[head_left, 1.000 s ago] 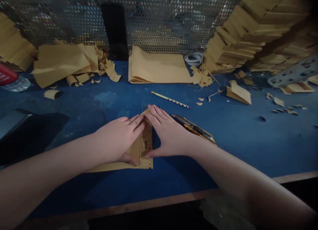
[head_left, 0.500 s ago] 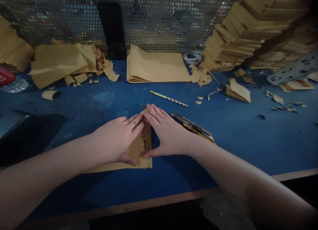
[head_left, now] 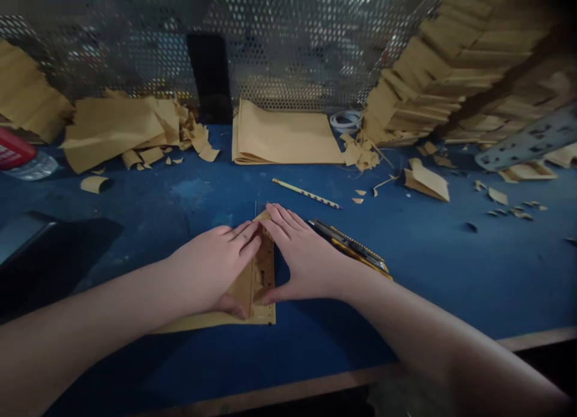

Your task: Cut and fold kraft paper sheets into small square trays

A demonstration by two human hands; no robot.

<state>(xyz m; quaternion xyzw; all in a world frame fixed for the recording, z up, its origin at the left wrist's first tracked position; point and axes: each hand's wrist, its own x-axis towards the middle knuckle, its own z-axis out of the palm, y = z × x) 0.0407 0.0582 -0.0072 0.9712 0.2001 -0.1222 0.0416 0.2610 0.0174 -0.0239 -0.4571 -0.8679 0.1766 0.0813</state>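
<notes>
A clear ruler lies upright along the right edge of a sheet of brown paper. My left hand rests over paper and ruler, fingers stretched toward the ruler's far part and thumb on the paper near the ruler's left edge. My right hand is spread at the ruler's right side, fingertips at its far end, thumb touching lower down. Between thumb and fingers of this hand the blue table shows. Close by the right wrist lies a yellow and black utility knife. My left hand hides much of the sheet.
A pencil lies beyond my hands. Folded brown paper, a tape roll and a dark phone are by the mesh panel. Paper stacks, scraps and a bottle stand around the blue table.
The whole view has shifted, so everything sits slightly lower in the picture. My hands keep the same pose on the ruler and paper.
</notes>
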